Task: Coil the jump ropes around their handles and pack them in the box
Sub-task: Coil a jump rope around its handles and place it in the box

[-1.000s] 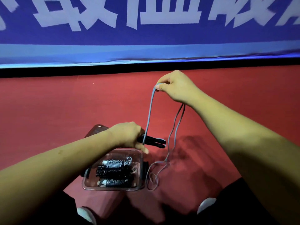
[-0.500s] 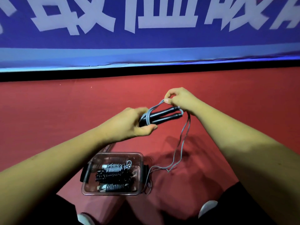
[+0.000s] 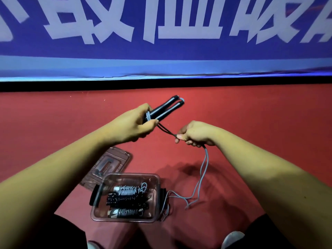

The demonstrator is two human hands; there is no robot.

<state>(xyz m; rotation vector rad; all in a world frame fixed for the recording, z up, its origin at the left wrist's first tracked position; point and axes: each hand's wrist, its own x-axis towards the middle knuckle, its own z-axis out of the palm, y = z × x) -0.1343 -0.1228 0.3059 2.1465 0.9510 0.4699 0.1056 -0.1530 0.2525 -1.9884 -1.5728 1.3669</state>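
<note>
Grey cord (image 3: 207, 157) from the jump rope being worked runs taut from a pair of black handles (image 3: 165, 108) to the right hand (image 3: 195, 134). That hand's fingers are curled tight round the doubled strand, with the thumb pressed on top. Below that fist the cord hangs loose and trails over the red floor (image 3: 53, 123), its slack lying just right of the box (image 3: 133, 175). The left hand (image 3: 133, 124) grips the near ends of the two handles. They are held side by side and point up and away to the right, with only a turn or so of cord bunched under the thumb. In the clear box, near and centre, lie three wound bundles (image 3: 125, 200), two pale and one black, so those ropes look done. Its lid (image 3: 111, 164) lies off on the floor just beyond it to the left. This rope seems barely begun, since most of its length is unwound. It has yet to be coiled, secured and laid in with the others. Whether more ropes wait out of view cannot be told.
</note>
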